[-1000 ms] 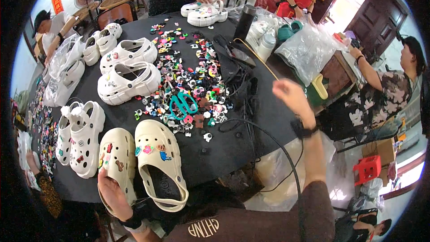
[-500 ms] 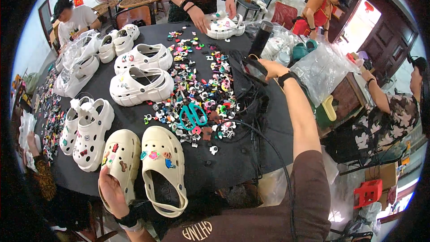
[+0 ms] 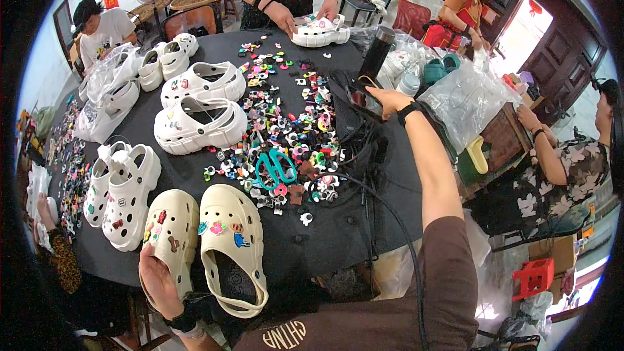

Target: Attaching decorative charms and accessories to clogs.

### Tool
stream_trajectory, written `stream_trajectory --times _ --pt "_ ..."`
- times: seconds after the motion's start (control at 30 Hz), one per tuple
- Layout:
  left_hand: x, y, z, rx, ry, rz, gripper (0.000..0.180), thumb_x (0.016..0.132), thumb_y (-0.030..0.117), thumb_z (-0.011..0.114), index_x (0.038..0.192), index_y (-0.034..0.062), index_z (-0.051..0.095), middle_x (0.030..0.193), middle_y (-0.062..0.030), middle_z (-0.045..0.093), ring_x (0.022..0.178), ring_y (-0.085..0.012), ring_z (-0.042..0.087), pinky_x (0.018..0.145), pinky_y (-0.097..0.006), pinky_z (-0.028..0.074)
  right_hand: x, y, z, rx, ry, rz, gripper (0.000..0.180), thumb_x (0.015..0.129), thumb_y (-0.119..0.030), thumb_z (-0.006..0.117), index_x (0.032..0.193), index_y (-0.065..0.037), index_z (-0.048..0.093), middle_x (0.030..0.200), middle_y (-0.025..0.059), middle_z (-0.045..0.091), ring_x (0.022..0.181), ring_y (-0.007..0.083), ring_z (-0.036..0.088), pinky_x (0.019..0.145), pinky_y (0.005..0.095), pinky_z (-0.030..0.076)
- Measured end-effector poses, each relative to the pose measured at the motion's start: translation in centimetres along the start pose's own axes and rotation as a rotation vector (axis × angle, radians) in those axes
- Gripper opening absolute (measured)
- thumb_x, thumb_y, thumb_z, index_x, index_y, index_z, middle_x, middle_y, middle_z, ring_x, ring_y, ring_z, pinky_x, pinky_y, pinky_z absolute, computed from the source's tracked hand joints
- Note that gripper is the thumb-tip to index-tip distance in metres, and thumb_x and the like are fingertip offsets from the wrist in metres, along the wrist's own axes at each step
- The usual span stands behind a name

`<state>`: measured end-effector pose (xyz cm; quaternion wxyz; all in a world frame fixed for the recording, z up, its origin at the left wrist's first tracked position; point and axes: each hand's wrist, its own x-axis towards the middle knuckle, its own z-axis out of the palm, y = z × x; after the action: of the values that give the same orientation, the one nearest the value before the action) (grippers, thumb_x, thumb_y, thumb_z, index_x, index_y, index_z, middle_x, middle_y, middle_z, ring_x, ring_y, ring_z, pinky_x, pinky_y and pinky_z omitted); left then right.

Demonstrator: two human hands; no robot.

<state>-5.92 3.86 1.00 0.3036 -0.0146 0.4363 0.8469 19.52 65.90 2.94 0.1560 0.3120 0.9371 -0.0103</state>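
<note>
Two beige clogs stand side by side at the near edge of the table, both decorated with colourful shoe charms. My left hand (image 3: 160,281) is closed round the heel side of the left beige clog (image 3: 174,221). The right beige clog (image 3: 235,218) rests beside it, untouched, its heel strap toward me. My right arm stretches far across the table. At its end my right hand (image 3: 392,101) is at a dark flat object (image 3: 365,102), which seems to lie between thumb and fingers; its kind is unclear.
Loose shoe charms (image 3: 286,123) and teal scissors (image 3: 275,169) cover the table's middle. White clogs (image 3: 200,125) stand at left. Black cables (image 3: 383,201) run near my right arm, beside a black bottle (image 3: 377,53) and plastic bags (image 3: 471,107). Several other people work around the table.
The view has shifted slightly, with the table things a little further left. Across the table, a person's hands have moved slightly with a white clog. My hands keep their places.
</note>
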Motion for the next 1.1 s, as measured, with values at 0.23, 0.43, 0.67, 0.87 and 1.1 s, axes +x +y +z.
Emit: stream_trajectory --times 0.23,0.43,0.67,0.87,1.1 --pt "-0.5 -0.1 0.2 -0.021 0.016 0.039 0.036 0.086 0.020 0.051 0.117 0.0005 0.051 0.112 -0.0131 0.059 0.102 -0.0245 0.057 0.090 -0.037 0.045 -0.4 -1.0 -0.3 0.077 -0.021 0.070 0.110 0.053 -0.003 0.081 0.142 -0.017 0.017 0.131 0.0106 0.047 0.108 0.0295 0.054 0.081 0.0393 0.048" --pt "-0.1 -0.2 0.0 -0.053 -0.025 0.007 0.041 0.086 0.019 0.050 0.120 -0.0015 0.046 0.115 -0.0140 0.057 0.103 -0.0252 0.056 0.090 -0.038 0.044 0.6 0.6 0.7 0.094 -0.046 -0.021 0.109 0.051 -0.008 0.081 0.140 -0.011 0.020 0.126 0.0166 0.049 0.109 0.0302 0.052 0.084 0.0377 0.048" --pt "-0.4 -0.2 1.0 -0.058 0.034 0.031 0.040 0.084 0.017 0.050 0.119 -0.0021 0.046 0.113 -0.0155 0.058 0.101 -0.0243 0.058 0.089 -0.037 0.046 0.3 0.5 0.9 0.053 0.026 -0.080 0.102 0.050 -0.013 0.080 0.138 -0.010 0.028 0.131 0.0161 0.045 0.117 0.0315 0.046 0.094 0.0373 0.041" --pt "-0.7 -0.5 0.9 -0.036 -0.003 0.106 0.038 0.085 0.016 0.049 0.118 -0.0036 0.047 0.111 -0.0150 0.058 0.099 -0.0235 0.058 0.087 -0.036 0.047 -0.4 -0.7 -0.3 0.000 0.005 -0.010 0.100 0.049 -0.018 0.080 0.136 -0.012 0.031 0.125 0.0154 0.051 0.112 0.0322 0.050 0.091 0.0381 0.043" --pt "0.2 -0.5 0.0 -0.036 -0.006 0.084 0.037 0.086 0.015 0.049 0.117 -0.0045 0.046 0.111 -0.0142 0.058 0.098 -0.0228 0.059 0.087 -0.034 0.047 -0.6 -0.3 -0.1 -0.045 0.038 -0.058 0.100 0.050 -0.019 0.081 0.137 -0.015 0.031 0.125 0.0128 0.051 0.110 0.0315 0.052 0.089 0.0388 0.045"
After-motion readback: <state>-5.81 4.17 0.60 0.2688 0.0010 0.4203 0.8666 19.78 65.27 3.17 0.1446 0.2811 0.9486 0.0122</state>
